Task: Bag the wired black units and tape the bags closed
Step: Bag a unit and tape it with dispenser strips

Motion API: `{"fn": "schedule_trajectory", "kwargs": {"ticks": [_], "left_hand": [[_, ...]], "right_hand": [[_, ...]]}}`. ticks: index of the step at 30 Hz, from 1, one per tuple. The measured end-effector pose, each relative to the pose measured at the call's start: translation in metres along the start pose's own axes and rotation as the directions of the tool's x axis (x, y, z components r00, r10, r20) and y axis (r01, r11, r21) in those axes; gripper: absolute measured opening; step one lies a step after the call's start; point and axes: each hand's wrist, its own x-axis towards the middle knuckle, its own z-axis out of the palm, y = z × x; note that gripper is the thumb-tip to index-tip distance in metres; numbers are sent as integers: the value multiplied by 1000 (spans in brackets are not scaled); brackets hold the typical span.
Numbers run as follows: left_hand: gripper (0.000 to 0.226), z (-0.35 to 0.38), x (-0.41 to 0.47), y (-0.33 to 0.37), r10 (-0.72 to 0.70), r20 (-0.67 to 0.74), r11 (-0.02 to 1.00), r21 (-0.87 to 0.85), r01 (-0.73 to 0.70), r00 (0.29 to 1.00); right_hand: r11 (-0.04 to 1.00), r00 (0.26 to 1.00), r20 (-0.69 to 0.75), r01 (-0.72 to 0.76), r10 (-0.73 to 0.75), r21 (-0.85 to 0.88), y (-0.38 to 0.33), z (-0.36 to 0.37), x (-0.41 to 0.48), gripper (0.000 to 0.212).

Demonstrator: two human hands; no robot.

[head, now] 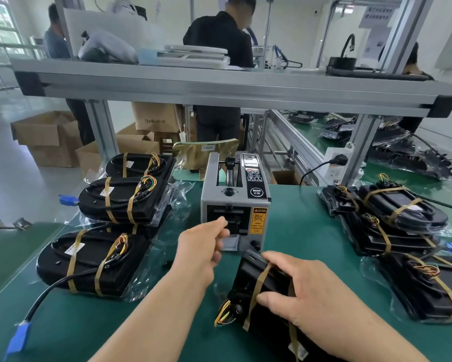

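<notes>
A wired black unit (256, 286), banded with tan tape and wrapped in a clear bag, lies on the green mat at the front centre. My right hand (305, 291) rests on top of it with fingers spread, pressing it down. My left hand (206, 246) reaches to the mouth of the grey tape dispenser (235, 202) and pinches the strip of clear tape (230, 242) hanging from its slot.
Bagged black units are stacked at the left (94, 262) and at the right (400, 212). A blue connector (19, 335) on a black cable lies at the front left. An aluminium shelf (219, 87) spans overhead. People stand behind the bench among cardboard boxes (47, 137).
</notes>
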Motion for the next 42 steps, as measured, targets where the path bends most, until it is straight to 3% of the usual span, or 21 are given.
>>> {"fn": "schedule_trajectory", "kwargs": {"ticks": [3, 8, 12, 18, 22, 26, 29, 33, 42], "left_hand": [[16, 9, 6, 4, -165, 20, 978, -122, 166, 986], [18, 18, 10, 8, -257, 9, 951, -178, 255, 966], [18, 28, 11, 8, -260, -41, 939, -243, 243, 965], [15, 37, 11, 5, -160, -139, 946, -304, 111, 977], [20, 20, -16, 7, 68, -147, 976, -194, -96, 987], [21, -14, -66, 9, 350, 115, 936, 8, -353, 930], [20, -21, -94, 3, 347, 286, 901, 163, -402, 893], [23, -17, -93, -1, 320, 264, 869, 302, -393, 910], [24, -13, -80, -5, 341, 255, 848, 333, -413, 905]], "right_hand": [[1000, 1000, -19, -1, 1, -12, -2, 1, -2, 54], [999, 999, -25, -24, 25, 27, -2, -1, 0, 57], [1000, 1000, -27, -3, 3, 29, -2, 2, 0, 54], [1000, 999, -53, 5, -4, 23, -4, 5, -6, 56], [999, 997, -78, -15, 19, 52, -2, 2, -6, 58], [998, 995, -89, -40, 45, 54, 0, 2, -2, 53], [1000, 996, -85, -26, 27, 11, -2, 3, -1, 38], [999, 996, -93, 6, -9, -39, -6, 6, -3, 40], [999, 994, -105, 21, -26, -46, -10, 11, -7, 37]]}}
